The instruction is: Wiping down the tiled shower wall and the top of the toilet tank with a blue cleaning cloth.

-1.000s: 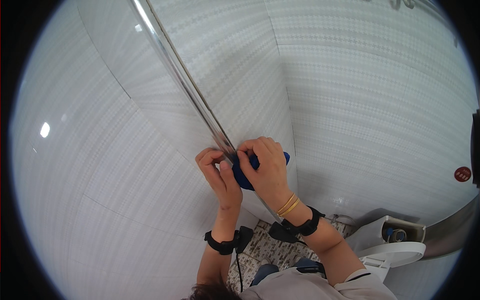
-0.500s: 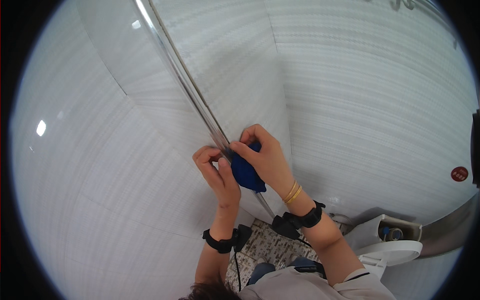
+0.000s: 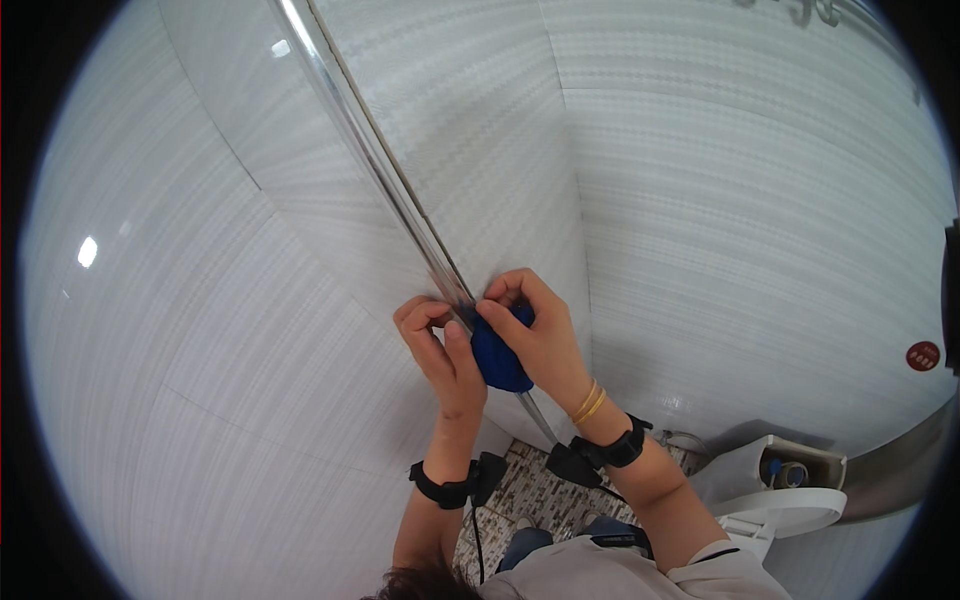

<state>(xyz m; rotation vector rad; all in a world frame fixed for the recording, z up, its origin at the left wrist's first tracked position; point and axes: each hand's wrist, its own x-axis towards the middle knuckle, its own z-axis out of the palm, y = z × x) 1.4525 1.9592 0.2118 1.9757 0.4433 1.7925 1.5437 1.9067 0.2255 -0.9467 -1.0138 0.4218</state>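
Observation:
A blue cloth is bunched against a shiny metal pipe that runs slantwise down the wall. My right hand is closed on the cloth's upper part, thumb and fingers pinched beside the pipe. To the left of the pipe, my left hand has its fingers curled in toward the pipe, the thumb close to the cloth's left edge. What its fingertips hold, if anything, is hidden. Below the cloth, more of the pipe shows.
Pale panelled walls meet in a corner behind the pipe. An open white toilet tank stands at lower right, its fittings exposed, near a white toilet seat. Mosaic tiles cover the floor. Black straps with cables circle both wrists.
Both hands and the cloth appear slightly lower and to the right in view; the walls have shifted a little too. The cloth's lower end looks rounder, and the grips look much the same.

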